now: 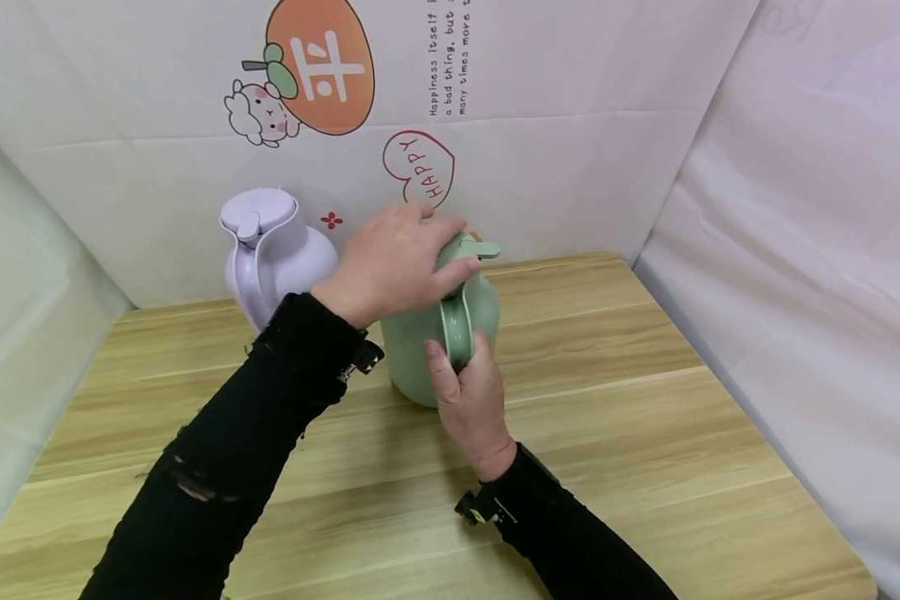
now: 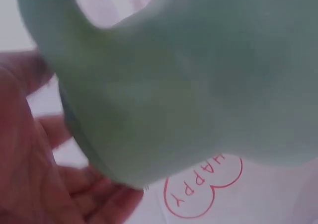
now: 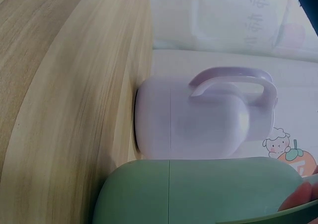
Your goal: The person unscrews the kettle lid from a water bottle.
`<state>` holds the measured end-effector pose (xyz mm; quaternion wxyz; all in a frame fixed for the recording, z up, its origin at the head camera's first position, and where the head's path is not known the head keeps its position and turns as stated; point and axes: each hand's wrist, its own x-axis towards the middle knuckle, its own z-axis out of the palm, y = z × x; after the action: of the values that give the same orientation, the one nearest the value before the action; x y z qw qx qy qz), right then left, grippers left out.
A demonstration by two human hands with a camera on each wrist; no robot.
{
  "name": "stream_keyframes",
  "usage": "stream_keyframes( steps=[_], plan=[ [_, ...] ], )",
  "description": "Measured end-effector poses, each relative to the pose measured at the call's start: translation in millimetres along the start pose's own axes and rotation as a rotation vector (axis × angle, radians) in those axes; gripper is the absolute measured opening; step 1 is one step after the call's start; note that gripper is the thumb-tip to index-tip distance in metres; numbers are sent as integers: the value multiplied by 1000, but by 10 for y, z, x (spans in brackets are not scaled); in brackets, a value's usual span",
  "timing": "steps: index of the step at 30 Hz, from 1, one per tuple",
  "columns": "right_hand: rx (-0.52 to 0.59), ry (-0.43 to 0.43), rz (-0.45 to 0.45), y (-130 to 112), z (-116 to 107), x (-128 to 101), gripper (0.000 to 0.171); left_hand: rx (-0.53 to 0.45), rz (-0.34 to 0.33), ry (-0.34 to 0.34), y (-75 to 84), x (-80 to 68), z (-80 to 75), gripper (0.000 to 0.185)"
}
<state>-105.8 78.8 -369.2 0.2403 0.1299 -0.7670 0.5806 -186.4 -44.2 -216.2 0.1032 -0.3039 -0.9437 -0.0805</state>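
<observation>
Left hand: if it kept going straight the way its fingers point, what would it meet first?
The left hand lies on the green jug's lid, fingers pointing right and back. Beyond the lid, probably the backdrop sheet; depth is unclear.

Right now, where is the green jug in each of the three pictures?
Head view: the green jug stands mid-table, the left hand on its lid, the right hand gripping its handle.
Left wrist view: it fills most of the frame, blurred and close.
Right wrist view: its body runs along the bottom edge.
Shared landmark: the cartoon wall sheet behind the table.

Second jug left of held jug
</observation>
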Motion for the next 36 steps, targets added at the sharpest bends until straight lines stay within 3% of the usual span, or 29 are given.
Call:
stream_keyframes(
  steps=[5, 11, 20, 36],
  plan=[
    [-4, 8, -2, -7, -1, -8, 30, -111, 123, -41, -88, -8, -66, 50],
    [-2, 13, 5, -14, -1, -9, 30, -96, 204, -96, -126, -5, -105, 46],
    [12, 13, 12, -8, 6, 5, 31, -75, 213, -103, -132, 2, -118, 43],
    [19, 7, 3, 5, 12, 13, 32, 2, 141, -8, -91, 1, -75, 44]
  ],
)
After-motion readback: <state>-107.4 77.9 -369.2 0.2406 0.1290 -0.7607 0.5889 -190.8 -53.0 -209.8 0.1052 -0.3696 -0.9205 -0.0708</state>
